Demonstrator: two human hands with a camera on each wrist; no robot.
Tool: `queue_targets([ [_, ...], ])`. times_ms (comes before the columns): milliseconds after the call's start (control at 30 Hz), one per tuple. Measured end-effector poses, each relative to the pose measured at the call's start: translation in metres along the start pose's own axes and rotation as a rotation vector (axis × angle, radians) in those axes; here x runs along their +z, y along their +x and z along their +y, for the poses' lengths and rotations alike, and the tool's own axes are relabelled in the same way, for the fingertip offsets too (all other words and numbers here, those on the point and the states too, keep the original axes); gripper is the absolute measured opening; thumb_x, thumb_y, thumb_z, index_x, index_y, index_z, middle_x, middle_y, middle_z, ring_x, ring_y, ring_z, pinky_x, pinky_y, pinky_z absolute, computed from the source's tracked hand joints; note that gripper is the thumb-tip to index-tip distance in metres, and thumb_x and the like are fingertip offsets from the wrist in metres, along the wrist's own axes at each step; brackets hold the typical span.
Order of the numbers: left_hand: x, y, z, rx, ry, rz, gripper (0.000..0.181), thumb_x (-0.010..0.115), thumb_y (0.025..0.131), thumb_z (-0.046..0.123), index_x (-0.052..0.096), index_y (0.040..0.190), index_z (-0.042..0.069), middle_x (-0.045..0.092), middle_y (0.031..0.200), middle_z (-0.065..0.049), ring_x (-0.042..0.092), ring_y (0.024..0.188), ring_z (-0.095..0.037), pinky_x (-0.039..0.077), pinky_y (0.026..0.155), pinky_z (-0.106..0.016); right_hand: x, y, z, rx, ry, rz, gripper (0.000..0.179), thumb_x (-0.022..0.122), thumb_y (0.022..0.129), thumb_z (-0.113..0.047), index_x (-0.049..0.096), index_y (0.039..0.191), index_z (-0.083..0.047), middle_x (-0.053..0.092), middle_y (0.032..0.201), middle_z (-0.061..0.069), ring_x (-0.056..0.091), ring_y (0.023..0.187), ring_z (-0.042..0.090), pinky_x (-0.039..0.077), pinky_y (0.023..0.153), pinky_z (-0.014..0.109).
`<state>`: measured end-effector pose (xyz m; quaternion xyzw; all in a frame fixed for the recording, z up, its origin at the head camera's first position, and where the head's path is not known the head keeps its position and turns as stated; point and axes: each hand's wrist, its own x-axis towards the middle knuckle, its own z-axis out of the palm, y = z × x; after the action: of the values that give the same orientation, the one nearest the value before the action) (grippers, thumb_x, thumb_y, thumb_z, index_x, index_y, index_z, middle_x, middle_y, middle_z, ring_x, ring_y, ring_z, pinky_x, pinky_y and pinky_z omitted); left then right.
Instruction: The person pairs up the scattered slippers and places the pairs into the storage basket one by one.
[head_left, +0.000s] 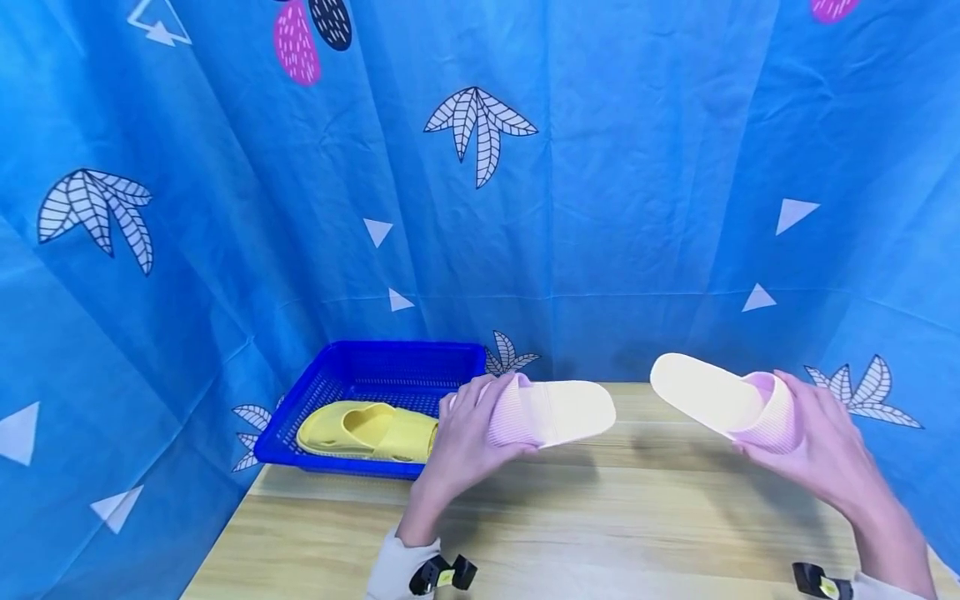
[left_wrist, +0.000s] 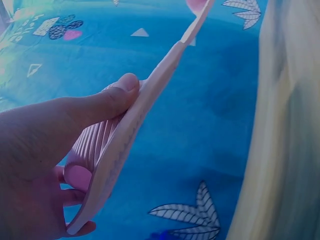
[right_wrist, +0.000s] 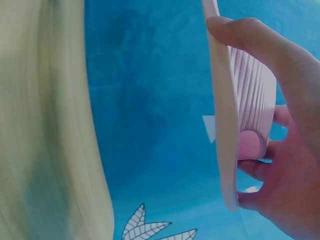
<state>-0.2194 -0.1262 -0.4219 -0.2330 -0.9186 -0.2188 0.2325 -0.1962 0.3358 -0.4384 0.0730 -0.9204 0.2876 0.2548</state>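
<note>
My left hand (head_left: 467,433) grips a pink slide slipper (head_left: 573,411) by its ribbed strap end, the pale heel pointing right. In the left wrist view, the thumb presses the edge of the sole (left_wrist: 145,107) while fingers curl at the toe end. A matching slide slipper (head_left: 701,387) is in my right hand (head_left: 828,446), its heel pointing left toward the first. Seen from the right wrist, thumb and fingers (right_wrist: 255,170) hold it around the ribbed strap (right_wrist: 255,87). Both slippers are raised over the wooden table.
A blue plastic basket (head_left: 288,446) stands at the table's back left, beside my left hand. Yellow clogs (head_left: 348,429) lie inside it, partly hidden by that hand. Behind the wooden table (head_left: 570,525) hangs a blue patterned curtain (head_left: 622,208).
</note>
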Motion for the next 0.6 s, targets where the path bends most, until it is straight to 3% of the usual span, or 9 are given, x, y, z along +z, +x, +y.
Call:
queue_targets([
  [333,-0.025,-0.004,-0.016,-0.047,-0.026,-0.01,0.104,0.09,0.065,0.065,0.048,0.153,0.027,0.056,0.14,-0.003,0.051,0.127,-0.026,0.038,0.098,-0.051,-0.006,-0.005,-0.009,0.014,0.0,0.007,0.117,0.101,0.058,-0.035,0.041,0.154,-0.007,0.045,0.131,0.032,0.039,0.113,0.048,0.029,0.078,0.066],
  [600,-0.035,-0.01,-0.022,-0.04,-0.026,0.029,0.106,0.093,0.063,0.06,0.048,0.152,0.026,0.056,0.14,-0.005,0.051,0.126,-0.028,0.039,0.094,-0.052,-0.009,-0.008,-0.022,0.006,0.029,-0.009,0.121,0.102,0.056,-0.032,0.039,0.158,-0.014,0.044,0.136,0.03,0.038,0.118,0.049,0.026,0.082,0.069],
])
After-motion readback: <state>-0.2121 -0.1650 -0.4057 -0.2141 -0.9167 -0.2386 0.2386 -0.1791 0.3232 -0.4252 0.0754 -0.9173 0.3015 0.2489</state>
